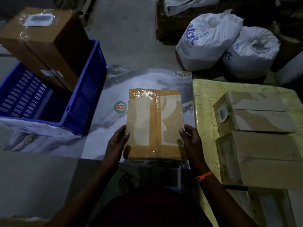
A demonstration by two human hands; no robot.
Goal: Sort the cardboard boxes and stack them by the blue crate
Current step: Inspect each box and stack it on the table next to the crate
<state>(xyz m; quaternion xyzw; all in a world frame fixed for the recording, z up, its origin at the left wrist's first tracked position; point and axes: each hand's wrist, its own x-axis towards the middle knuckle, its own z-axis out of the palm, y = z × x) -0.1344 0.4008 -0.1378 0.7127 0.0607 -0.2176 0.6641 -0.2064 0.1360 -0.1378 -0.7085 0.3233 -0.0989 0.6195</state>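
1. Flat taped box (154,123) was held at centre frame, over a marbled sheet (144,79), between the blue crate (91,89) and a yellow-wrapped carton (203,102).
2. Left hand (117,141) gripped the box's left edge near its lower corner, thumb on top, other fingers hidden beneath.
3. Right hand (191,140) gripped the right edge the same way, thumb on top; an orange band (204,176) sat on that wrist.
4. Brown tape ran across both ends of the box and down its middle.
5. The crate stood at left, with a large brown box (49,41) leaning inside it, jutting above the rim.
6. Two small cardboard boxes (259,115) (265,159) rested on the yellow-wrapped carton, one behind the other.
7. Two white sacks (206,41) (250,51) sat on the floor at upper right, touching each other.
8. A round green-and-red sticker (121,107) showed on the sheet just left of the held box.
9. Lighting was dim; could not tell whether the box touched the sheet.
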